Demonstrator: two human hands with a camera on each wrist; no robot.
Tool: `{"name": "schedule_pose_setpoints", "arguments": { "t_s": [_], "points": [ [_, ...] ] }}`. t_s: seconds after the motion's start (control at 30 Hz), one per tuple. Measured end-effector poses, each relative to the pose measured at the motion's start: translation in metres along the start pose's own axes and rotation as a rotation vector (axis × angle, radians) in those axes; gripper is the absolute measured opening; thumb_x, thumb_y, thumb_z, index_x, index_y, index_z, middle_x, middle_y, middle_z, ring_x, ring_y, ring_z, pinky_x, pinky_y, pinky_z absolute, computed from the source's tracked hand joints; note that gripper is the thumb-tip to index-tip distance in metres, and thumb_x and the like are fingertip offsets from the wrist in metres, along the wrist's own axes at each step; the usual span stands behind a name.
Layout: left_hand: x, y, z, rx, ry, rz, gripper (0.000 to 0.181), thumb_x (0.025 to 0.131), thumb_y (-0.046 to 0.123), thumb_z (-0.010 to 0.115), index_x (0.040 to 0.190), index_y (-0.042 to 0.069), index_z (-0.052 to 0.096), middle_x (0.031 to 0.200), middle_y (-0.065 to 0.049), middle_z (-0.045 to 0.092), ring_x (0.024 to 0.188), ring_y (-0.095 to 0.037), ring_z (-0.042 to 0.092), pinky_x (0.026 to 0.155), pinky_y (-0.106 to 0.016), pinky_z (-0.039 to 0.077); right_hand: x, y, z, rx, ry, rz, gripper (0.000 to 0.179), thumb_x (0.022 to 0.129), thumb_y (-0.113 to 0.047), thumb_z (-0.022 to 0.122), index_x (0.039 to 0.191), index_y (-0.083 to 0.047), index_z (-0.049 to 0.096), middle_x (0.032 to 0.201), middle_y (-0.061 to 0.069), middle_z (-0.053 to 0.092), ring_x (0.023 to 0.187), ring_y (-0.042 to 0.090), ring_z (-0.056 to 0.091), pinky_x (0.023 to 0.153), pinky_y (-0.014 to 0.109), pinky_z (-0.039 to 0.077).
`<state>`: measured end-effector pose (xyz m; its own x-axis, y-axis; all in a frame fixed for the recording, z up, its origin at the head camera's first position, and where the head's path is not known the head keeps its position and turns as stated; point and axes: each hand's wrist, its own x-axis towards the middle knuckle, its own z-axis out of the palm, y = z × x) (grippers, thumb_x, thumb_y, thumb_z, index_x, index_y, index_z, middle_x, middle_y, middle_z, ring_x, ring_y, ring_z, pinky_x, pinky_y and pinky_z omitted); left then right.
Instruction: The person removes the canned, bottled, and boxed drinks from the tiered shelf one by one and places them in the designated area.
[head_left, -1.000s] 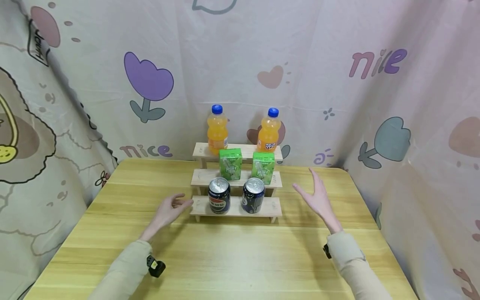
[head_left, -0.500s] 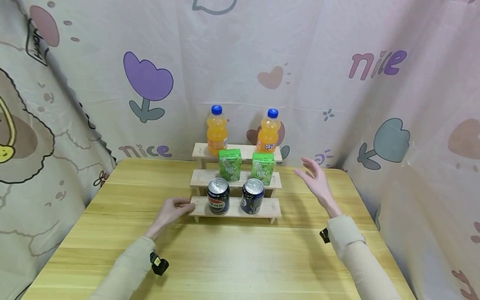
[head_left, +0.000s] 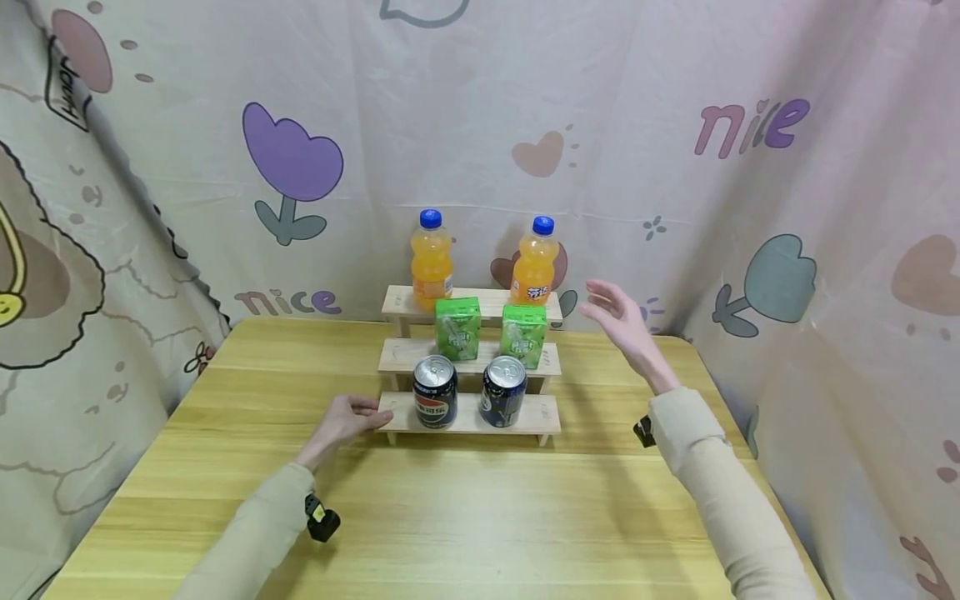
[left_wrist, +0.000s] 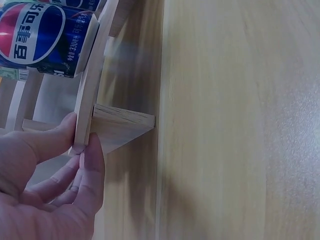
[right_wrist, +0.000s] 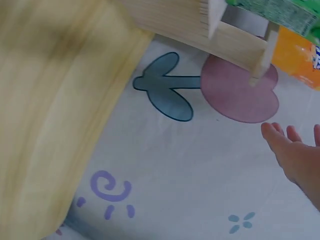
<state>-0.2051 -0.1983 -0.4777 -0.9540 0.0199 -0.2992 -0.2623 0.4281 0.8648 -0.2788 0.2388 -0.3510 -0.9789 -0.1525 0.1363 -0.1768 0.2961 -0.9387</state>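
Note:
A three-step wooden rack (head_left: 465, 425) stands on the table. My left hand (head_left: 347, 423) pinches the left end of its lowest board between thumb and fingers, as the left wrist view shows. Two dark blue cola cans, a left can (head_left: 435, 392) and a right can (head_left: 503, 392), stand on that board. Two green juice cartons, left (head_left: 457, 329) and right (head_left: 523, 337), sit on the middle step. On top are two orange soda bottles with blue caps, left (head_left: 432, 262) and right (head_left: 535, 262). My right hand (head_left: 621, 321) hovers, fingers relaxed, right of the right bottle, touching nothing.
The wooden table (head_left: 480, 517) extends in front of the rack and to both sides. A printed curtain (head_left: 450, 108) hangs close behind the rack and along the table's sides.
My left hand has moved slightly right and taken hold of the lowest board's end. My right hand has risen and moved left, towards the top step. The drinks stay on their steps.

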Motion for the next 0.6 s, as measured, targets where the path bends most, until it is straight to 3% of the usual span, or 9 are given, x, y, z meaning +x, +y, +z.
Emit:
{"name": "schedule_pose_setpoints", "arguments": {
  "t_s": [0.27, 0.6],
  "points": [
    [0.001, 0.002, -0.001, -0.008, -0.018, -0.031, 0.057, 0.09, 0.018, 0.077, 0.129, -0.016, 0.054, 0.111, -0.025, 0.07, 0.084, -0.012, 0.068, 0.088, -0.036, 0.06, 0.018, -0.026, -0.003, -0.011, -0.064, -0.006, 0.06, 0.102, -0.018, 0.057, 0.153, 0.0, 0.032, 0.162, 0.019, 0.033, 0.151, 0.037, 0.032, 0.127, 0.051, 0.026],
    [0.0, 0.004, -0.001, 0.028, -0.006, -0.017, 0.057, 0.089, 0.02, 0.077, 0.128, -0.015, 0.055, 0.116, -0.029, 0.068, 0.095, -0.022, 0.068, 0.091, -0.041, 0.058, 0.037, -0.056, -0.007, -0.11, -0.124, -0.043, 0.061, 0.102, -0.027, 0.057, 0.155, -0.006, 0.033, 0.162, 0.019, 0.033, 0.15, 0.039, 0.032, 0.125, 0.058, 0.025]
  ]
}}
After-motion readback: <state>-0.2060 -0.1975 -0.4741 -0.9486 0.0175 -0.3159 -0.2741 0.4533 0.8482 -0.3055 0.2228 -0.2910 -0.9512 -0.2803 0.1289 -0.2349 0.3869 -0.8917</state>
